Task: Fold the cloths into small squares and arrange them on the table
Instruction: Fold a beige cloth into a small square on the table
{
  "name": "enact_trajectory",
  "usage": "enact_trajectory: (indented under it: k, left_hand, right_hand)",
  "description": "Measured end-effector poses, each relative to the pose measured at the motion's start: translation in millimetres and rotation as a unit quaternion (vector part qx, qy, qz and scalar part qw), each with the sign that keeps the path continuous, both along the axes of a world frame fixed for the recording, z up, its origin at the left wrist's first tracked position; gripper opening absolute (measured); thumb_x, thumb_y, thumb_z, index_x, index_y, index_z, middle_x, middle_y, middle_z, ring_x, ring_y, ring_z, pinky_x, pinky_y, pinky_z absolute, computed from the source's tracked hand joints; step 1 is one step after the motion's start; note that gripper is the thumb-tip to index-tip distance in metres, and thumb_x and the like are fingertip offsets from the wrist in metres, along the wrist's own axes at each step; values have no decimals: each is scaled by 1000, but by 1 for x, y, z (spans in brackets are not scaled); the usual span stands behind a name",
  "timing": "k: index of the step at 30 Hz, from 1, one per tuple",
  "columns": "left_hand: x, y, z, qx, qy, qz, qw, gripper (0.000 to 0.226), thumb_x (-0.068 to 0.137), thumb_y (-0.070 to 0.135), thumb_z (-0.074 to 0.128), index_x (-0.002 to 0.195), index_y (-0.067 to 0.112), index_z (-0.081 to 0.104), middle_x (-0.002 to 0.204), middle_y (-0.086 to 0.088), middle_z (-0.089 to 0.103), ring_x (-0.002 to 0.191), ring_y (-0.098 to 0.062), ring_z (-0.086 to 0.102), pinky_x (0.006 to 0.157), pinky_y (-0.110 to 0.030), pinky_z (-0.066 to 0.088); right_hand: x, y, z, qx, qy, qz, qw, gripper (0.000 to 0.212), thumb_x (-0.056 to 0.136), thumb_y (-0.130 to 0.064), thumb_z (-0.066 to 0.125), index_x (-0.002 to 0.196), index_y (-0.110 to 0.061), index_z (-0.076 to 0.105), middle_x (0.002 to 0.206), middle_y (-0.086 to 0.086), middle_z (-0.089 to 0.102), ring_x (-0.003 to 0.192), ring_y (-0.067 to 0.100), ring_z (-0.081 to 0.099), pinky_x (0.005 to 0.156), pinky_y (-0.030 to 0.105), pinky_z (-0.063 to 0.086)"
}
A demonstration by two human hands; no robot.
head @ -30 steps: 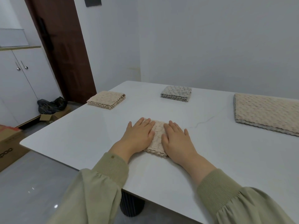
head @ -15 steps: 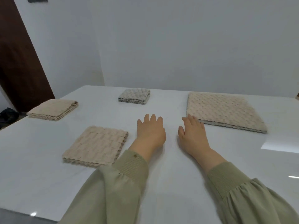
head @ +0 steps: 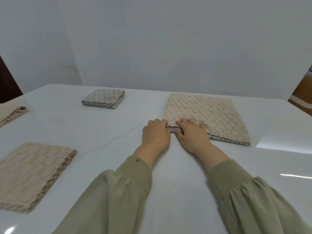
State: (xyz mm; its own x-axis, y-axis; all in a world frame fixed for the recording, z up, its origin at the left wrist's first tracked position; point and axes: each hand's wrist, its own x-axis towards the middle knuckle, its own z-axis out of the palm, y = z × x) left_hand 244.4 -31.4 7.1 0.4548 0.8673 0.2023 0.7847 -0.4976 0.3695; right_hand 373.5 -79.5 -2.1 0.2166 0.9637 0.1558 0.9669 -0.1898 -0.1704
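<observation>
A large beige textured cloth [head: 209, 110] lies flat at the right of the white table [head: 104, 130], apparently in a stack of layers. My left hand [head: 156, 135] has its fingers curled on the cloth's near left corner. Just to the right, my right hand [head: 192, 135] rests its fingers on top of that corner with the thumb tucked under the top layer's edge, and a dark gap shows there. Three folded squares lie on the table: a greyish one [head: 103, 99] at the back, a beige one [head: 32, 173] at the near left, and another beige one [head: 11, 114] at the far left edge.
A pale wall runs close behind the table. A dark brown door edge [head: 6, 83] shows at the left and a brown object [head: 302, 92] at the right edge. Bare tabletop lies between the folded squares and the large cloth.
Both hands left the folded beige square, moved right across the table, and now hold the near left corner of the large cloth. The view has swung right.
</observation>
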Motion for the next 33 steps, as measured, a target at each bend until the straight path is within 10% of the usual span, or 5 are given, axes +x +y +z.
enact_trajectory:
  k: [20,33]
  left_hand:
    - [94,-45,-11,23,41,-120,992,46,96,28,36,141,20,36,135,-7,44,125,-27,38,103,-38,31]
    - [-15,-45,-8,-35,168,-6,985,60,95,57,17,150,32,11,159,3,4,146,-25,-1,114,-55,1]
  right_hand:
    - [125,-64,2,19,40,-92,995,49,96,-36,35,143,-28,35,154,-3,27,143,17,18,116,50,5]
    - [75,-52,-1,180,23,-94,979,23,86,-23,53,99,-8,65,93,10,68,93,30,57,87,38,44]
